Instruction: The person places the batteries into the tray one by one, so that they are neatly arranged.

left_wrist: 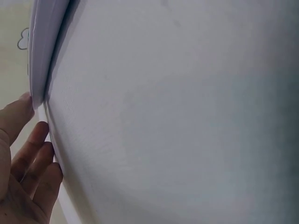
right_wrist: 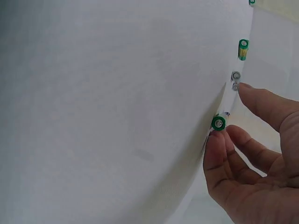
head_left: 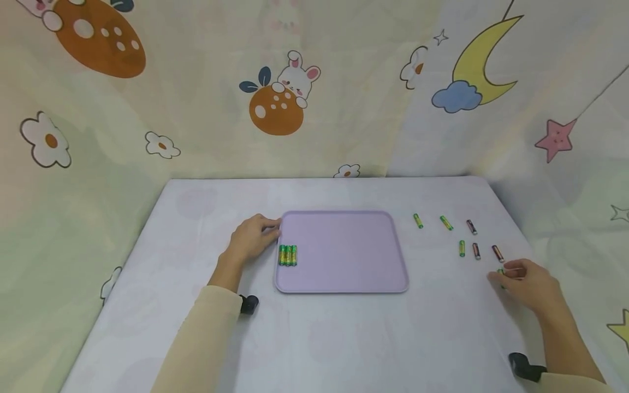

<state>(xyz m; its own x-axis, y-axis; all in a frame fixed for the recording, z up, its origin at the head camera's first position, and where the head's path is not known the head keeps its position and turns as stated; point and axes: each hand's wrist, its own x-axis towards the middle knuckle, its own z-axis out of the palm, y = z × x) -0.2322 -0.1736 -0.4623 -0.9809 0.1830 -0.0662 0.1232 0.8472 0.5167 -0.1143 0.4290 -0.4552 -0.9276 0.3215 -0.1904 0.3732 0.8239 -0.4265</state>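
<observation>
My left hand (head_left: pixel 253 237) rests at the left rim of a lavender tray (head_left: pixel 339 251), its fingertips touching the edge. In the left wrist view the thumb and extended fingers lie along the tray's side (left_wrist: pixel 44 51). Three green batteries (head_left: pixel 288 255) stand side by side on the tray, near its left rim. Over at the table's right, my right hand (head_left: pixel 530 284) reaches around a loose green battery (right_wrist: pixel 218 123). The right wrist view has its fingertips against that battery from one side, with the thumb held apart from it.
Loose on the white table (head_left: pixel 324 333), right of the tray, lie green batteries (head_left: pixel 446 222) and three dark ones, including a dark battery (head_left: pixel 498 253) just beyond the right hand. A patterned cloth wall (head_left: pixel 344 109) rises behind the table and along both sides.
</observation>
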